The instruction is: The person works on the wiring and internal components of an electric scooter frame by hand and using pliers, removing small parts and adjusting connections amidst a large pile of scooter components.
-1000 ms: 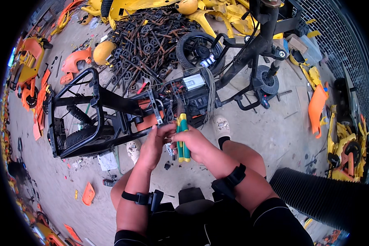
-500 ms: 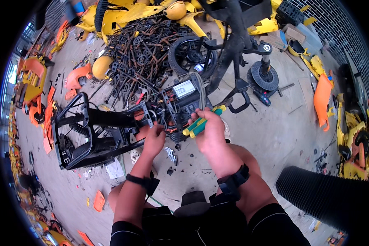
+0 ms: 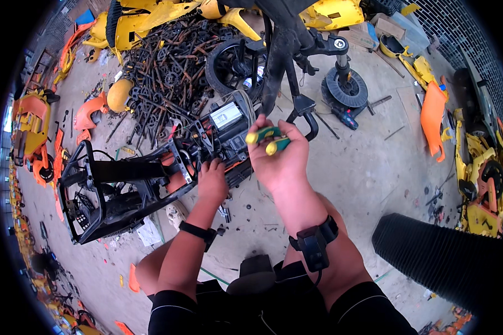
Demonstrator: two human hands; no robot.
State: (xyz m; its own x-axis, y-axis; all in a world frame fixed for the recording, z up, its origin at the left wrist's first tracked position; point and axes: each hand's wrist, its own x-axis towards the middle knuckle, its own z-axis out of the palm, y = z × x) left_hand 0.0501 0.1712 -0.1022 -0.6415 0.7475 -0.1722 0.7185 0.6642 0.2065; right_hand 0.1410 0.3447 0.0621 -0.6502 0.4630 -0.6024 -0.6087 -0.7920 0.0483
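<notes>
My right hand is closed around pliers with green-and-yellow handles. The handle ends point back toward me, and the jaws are hidden beyond my fingers. The tool is raised over the near side of a stripped black vehicle frame. My left hand rests on the frame's middle, fingers slightly apart, touching dark wiring. Whether a wire lies under the fingertips is hidden. Just beyond, a black unit with a silver label plate sits in the frame, with loose cables beside it.
A heap of rusty metal parts lies beyond the frame, beside a black wheel. A power drill lies on the floor right of the frame. A black ribbed tube stands at lower right. Orange and yellow panels line the right side.
The right hand has lifted and turned, bringing the pliers' handle ends toward me. The left hand's fingers have spread a little on the wiring. The view has shifted slightly.
</notes>
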